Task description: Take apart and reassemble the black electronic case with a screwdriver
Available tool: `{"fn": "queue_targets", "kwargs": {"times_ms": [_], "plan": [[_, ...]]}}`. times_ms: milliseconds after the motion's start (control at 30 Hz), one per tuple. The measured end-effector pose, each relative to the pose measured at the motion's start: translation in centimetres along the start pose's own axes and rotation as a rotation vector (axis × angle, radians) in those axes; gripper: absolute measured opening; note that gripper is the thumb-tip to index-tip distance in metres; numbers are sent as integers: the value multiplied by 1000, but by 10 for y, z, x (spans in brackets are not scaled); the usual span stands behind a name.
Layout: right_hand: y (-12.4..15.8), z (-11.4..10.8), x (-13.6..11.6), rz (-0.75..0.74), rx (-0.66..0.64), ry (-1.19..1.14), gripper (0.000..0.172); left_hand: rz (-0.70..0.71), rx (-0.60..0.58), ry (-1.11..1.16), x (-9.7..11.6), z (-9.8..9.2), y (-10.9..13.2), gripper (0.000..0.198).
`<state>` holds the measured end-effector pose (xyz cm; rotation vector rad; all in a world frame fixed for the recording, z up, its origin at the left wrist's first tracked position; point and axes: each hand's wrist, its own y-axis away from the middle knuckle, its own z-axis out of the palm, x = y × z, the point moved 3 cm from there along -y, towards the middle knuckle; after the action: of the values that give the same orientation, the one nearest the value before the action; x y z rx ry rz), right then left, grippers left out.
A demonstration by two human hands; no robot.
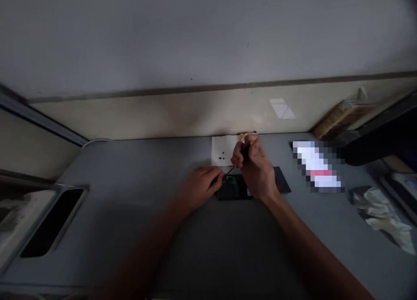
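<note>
On the grey desk lies an opened phone (pixel 233 191), dark, with a green circuit board showing at its left end. My right hand (pixel 256 165) is closed around the handle of a screwdriver (pixel 246 152). Its thin shaft slants down and left to the board's upper left part. My left hand (pixel 205 182) has its fingers curled at the phone's left end, thumb and fingertips gripping the edge close to the screwdriver tip. Behind the phone, several tiny dark screws (pixel 222 156) rest on a white paper (pixel 219 145). A dark flat panel (pixel 282 180) lies partly behind my right wrist.
To the right are a phone with a lit, pixelated screen (pixel 316 165) and crumpled white tissue (pixel 381 211). A brown box (pixel 339 117) leans at the back right beside a dark object. A dark rectangular inset (pixel 54 221) is at the left. The wall (pixel 163 117) borders the desk.
</note>
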<state>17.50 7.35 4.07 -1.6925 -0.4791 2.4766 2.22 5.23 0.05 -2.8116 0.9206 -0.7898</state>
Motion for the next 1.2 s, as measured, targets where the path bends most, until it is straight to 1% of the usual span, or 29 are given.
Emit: {"fn": "queue_targets", "kwargs": {"times_ms": [133,233,300,467,600,733,800,900,1067,1200], "plan": [[-2,-6,-2,-2,0,36,26,0,5,22,-2,1,0,21],[-4,-7,-6,47,-66,50,26,-5,1,32,-3,2,0,21],[-4,-5,-7,62,-82,1,26,-5,4,32,-3,2,0,21],[0,2,-3,49,31,-161,26,0,6,25,-3,2,0,21],[0,3,-2,51,30,-208,33,-6,12,30,-2,2,0,21],[-3,2,-1,114,22,-198,31,-4,12,33,-2,1,0,20],[-3,3,-1,142,54,-225,33,-6,12,33,-3,2,1,20],[-1,6,-2,135,114,-282,38,-13,2,30,-4,3,1,20],[4,11,-4,137,37,-299,42,-3,22,19,-3,1,1,23],[5,11,-5,103,45,-259,43,-16,11,28,-3,1,0,23]]}}
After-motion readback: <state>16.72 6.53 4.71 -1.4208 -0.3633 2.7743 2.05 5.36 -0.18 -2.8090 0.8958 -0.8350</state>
